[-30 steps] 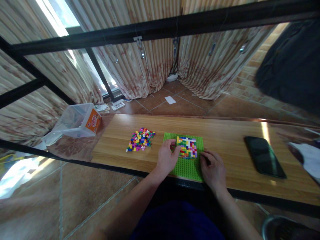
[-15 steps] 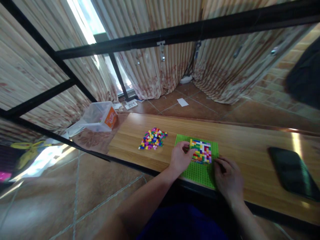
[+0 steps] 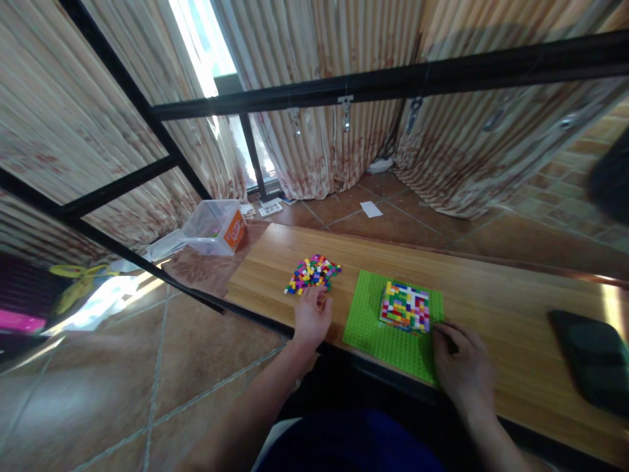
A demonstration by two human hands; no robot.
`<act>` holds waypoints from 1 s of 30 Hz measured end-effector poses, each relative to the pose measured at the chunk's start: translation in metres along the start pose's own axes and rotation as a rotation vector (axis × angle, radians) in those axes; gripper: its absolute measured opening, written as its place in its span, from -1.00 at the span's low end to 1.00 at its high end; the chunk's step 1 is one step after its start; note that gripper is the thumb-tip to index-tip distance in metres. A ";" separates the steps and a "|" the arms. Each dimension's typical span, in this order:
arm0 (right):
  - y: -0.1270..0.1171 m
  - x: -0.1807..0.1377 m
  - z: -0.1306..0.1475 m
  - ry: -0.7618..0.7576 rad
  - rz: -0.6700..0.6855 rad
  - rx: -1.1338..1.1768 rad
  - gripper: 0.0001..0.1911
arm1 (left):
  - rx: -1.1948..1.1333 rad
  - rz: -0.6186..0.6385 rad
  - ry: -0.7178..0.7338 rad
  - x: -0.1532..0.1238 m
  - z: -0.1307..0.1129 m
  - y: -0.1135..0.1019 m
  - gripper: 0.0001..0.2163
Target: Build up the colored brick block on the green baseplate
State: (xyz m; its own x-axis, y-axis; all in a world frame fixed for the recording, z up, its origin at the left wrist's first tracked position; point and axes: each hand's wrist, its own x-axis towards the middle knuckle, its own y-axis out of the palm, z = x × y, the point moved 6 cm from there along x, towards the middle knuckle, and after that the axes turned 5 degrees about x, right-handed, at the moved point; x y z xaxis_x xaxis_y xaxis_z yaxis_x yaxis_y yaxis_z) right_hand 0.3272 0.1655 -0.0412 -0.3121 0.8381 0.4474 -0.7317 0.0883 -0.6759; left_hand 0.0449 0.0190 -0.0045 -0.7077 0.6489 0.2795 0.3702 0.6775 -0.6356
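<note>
My left hand (image 3: 312,317) is at the near edge of a pile of small colourful toy bricks (image 3: 310,270). Its fingers are bent together with the fingertips against the bricks; whatever is between them is too small to make out. On the green baseplate (image 3: 368,331) stands a low block built of multicoloured toy bricks (image 3: 405,305), apart from both hands. My right hand (image 3: 464,360) is closed at the plate's right edge, with curled fingers and thumb on it, just right of the built block.
The wooden table (image 3: 496,295) carries a dark tablet-like object (image 3: 590,357) at the right. A clear plastic box (image 3: 213,226) with an orange label sits on the floor beyond the table's left end. A black metal bar (image 3: 304,95) crosses in front of the curtains.
My left hand has moved left from the built block to the loose brick pile. The right hand stays at the plate's right edge. The camera view has shifted slightly.
</note>
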 end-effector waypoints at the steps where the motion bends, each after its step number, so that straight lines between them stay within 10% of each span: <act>1: 0.000 0.000 0.000 0.004 0.001 0.001 -0.64 | 0.061 -0.008 -0.006 0.000 0.008 -0.006 -0.86; 15: 0.001 0.001 0.001 0.014 0.005 -0.012 -0.63 | 0.575 0.120 -0.035 0.011 0.011 -0.011 -0.85; 22: 0.001 0.000 0.000 -0.006 -0.011 0.014 -0.70 | 0.337 0.153 -0.008 0.007 0.006 -0.010 -0.89; 30: 0.000 0.002 0.007 0.006 -0.031 0.053 -0.72 | -0.142 0.258 0.222 -0.009 -0.054 0.020 -0.86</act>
State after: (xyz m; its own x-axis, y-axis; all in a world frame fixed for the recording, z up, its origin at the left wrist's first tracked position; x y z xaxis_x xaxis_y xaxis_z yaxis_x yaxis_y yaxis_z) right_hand 0.3227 0.1634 -0.0362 -0.2855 0.8388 0.4636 -0.7721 0.0853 -0.6298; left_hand 0.0911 0.0454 0.0191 -0.4383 0.8535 0.2819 0.6102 0.5128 -0.6039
